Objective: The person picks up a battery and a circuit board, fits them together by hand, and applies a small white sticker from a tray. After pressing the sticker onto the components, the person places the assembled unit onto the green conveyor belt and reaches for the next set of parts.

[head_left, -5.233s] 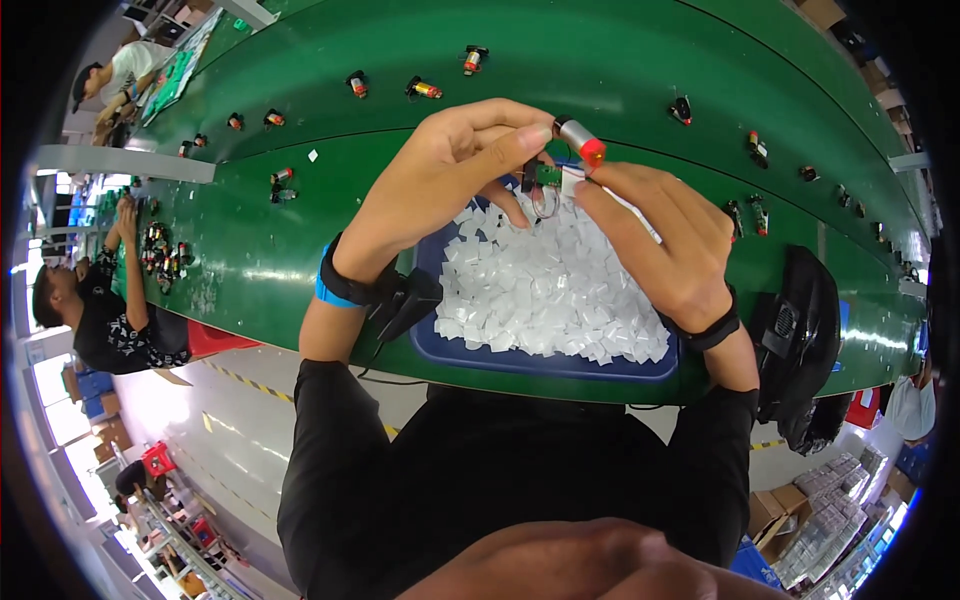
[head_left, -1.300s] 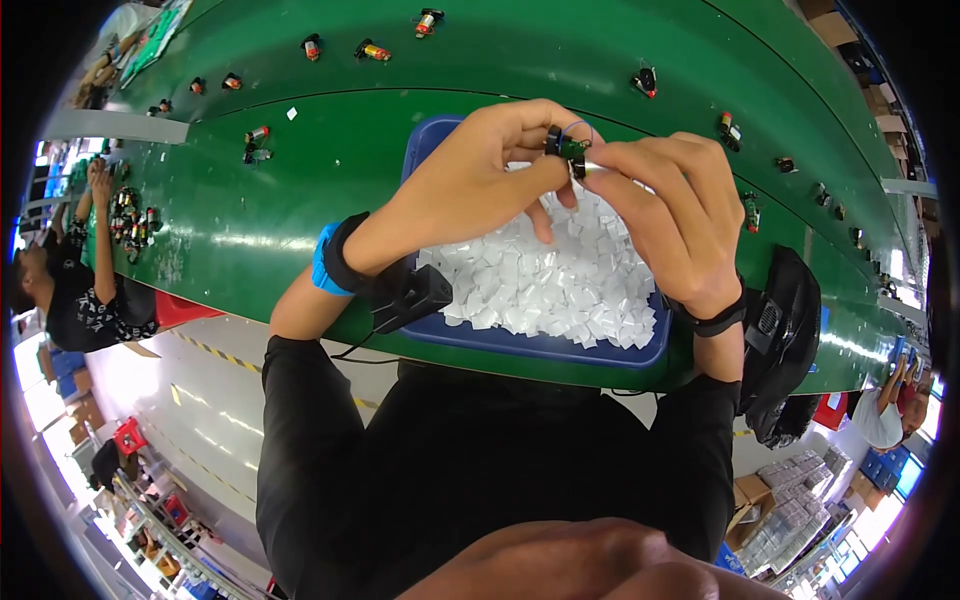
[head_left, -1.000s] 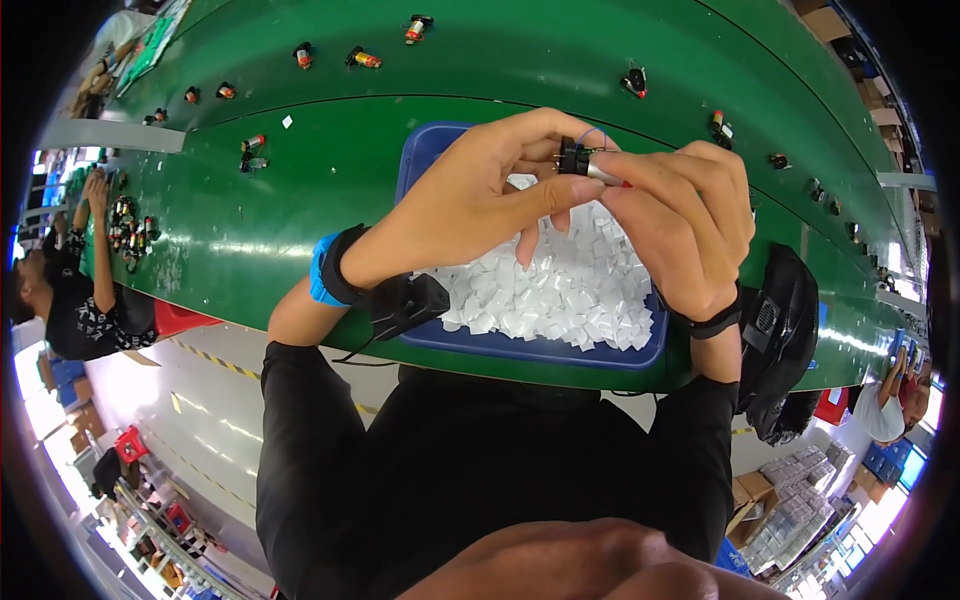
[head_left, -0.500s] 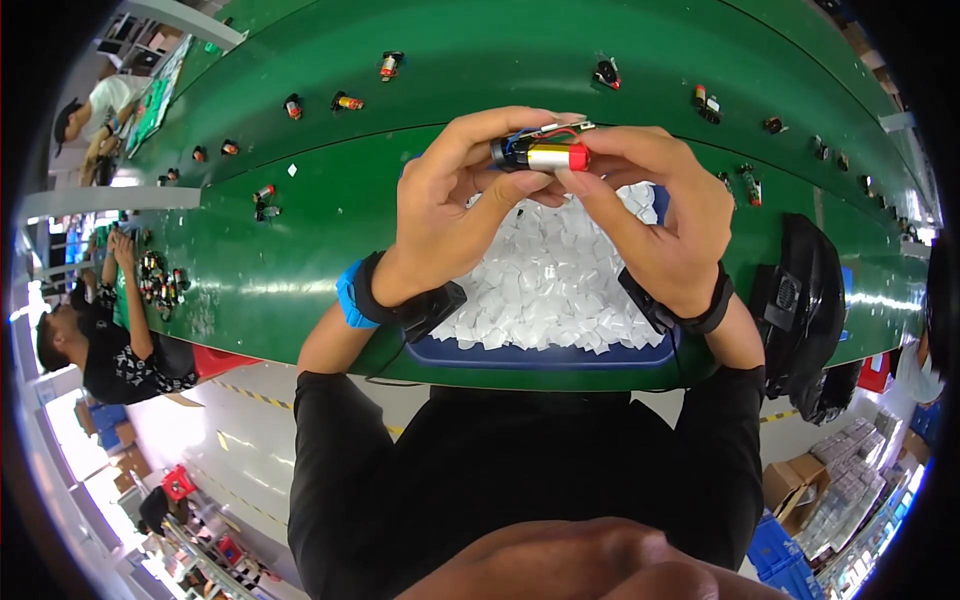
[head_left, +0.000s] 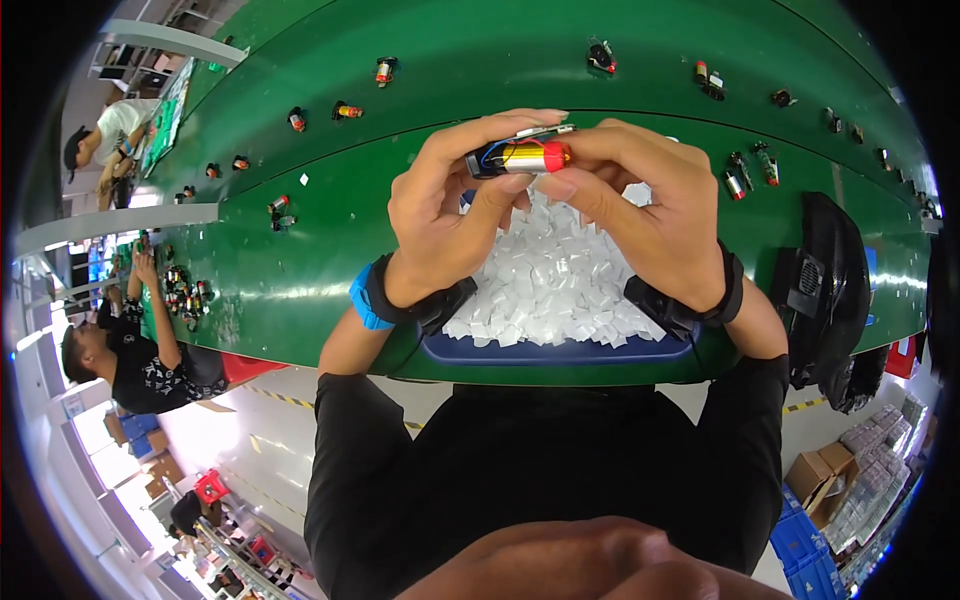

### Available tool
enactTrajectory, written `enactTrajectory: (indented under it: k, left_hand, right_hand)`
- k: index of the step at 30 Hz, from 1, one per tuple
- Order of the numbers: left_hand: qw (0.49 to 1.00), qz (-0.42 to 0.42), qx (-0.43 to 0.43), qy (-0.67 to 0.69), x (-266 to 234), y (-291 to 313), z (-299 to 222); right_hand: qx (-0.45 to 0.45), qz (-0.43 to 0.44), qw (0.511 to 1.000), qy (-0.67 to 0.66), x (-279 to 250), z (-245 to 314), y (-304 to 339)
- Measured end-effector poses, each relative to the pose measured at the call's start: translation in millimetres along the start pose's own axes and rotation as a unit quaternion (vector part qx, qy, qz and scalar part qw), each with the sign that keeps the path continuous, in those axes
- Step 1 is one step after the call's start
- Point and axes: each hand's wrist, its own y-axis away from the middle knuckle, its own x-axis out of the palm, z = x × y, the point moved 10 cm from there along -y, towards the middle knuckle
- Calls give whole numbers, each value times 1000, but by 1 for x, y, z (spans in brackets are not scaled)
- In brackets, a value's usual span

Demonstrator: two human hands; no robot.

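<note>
Both hands are closed around one small cylinder (head_left: 535,157), silver and gold with a red end: the left hand (head_left: 440,215) pinches its black-capped side, while the thumb and fingers of the right hand (head_left: 655,205) grip near the red end. A blue wire (head_left: 490,154) loops at the cap, and a thin board (head_left: 545,131) lies along the top. The cylinder is held above a blue tray (head_left: 560,352) heaped with white pieces (head_left: 560,265), set at the near edge of the green surface (head_left: 330,240). A black bag (head_left: 840,270) sits toward the surface's near right corner.
</note>
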Motion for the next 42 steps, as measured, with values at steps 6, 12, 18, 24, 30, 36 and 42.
enactTrajectory:
  k: [6, 12, 18, 24, 30, 36, 42]
  left_hand:
    - [999, -3, 18, -41, -1, 1, -8]
    - [987, 16, 30, -158, -2, 0, -17]
    - [979, 5, 25, -203, 0, -8, -18]
    - [981, -12, -157, -115, -30, -26, 20]
    - [855, 346, -262, -282, -54, -76, 212]
    - [754, 238, -80, -607, -28, -125, 260]
    - [854, 241, -218, -406, 29, -121, 265]
  right_hand:
    - [85, 3, 995, -44, 4, -10, 5]
    - [159, 21, 981, -113, 14, -21, 10]
    - [229, 4, 964, -139, 16, -34, 14]
    - [171, 67, 980, -76, 18, -19, 9]
    - [84, 131, 987, -49, 35, 22, 25]
    - [5, 115, 993, 17, 24, 34, 18]
    - [-8, 118, 992, 52, 20, 36, 14]
